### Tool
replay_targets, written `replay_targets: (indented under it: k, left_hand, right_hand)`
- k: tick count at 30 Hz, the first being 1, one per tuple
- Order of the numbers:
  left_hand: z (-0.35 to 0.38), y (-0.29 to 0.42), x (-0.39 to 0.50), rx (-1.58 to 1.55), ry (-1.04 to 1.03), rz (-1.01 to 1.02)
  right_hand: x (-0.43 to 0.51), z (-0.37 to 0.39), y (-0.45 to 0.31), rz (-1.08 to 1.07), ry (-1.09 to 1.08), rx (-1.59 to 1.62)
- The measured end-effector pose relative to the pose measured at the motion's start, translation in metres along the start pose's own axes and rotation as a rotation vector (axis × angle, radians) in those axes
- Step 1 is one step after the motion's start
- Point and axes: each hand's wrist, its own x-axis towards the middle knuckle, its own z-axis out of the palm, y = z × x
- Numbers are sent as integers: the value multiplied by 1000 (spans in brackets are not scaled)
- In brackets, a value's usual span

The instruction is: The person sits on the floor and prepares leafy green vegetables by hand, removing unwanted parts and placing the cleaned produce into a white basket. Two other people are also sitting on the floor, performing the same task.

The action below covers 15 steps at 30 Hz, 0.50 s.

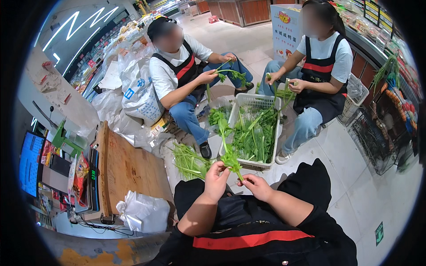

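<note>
A leafy celery stalk [230, 156] stretches away from me, its far leaves over the near left side of a white plastic crate. My left hand [214, 181] pinches it by the leaves with thumb and fingers. Slightly lower, my right hand [257, 188] grips the stem's near end. The crate [252, 163] stands on the floor just past my hands, holding a heap of leafy greens [254, 136]. To its left lies a loose pile of trimmed stalks [189, 160] on the tiles.
Two people sit across from me, one at left [181, 66] and one at right [319, 69], both handling green stalks. A wooden counter [136, 169] with a scale [94, 179] and a bundle of plastic bags [144, 211] borders my left. Stuffed white sacks [141, 93] stand behind it.
</note>
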Motion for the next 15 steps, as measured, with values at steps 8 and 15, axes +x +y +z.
replay_targets:
  k: [8,15]
  left_hand:
    - [19,3,4,-2,-25,-11]
    - [13,-9,9,126,44,-12]
  right_hand:
    - [0,2,-3,55,18,245]
    - [-1,3,-10,-65,104,41]
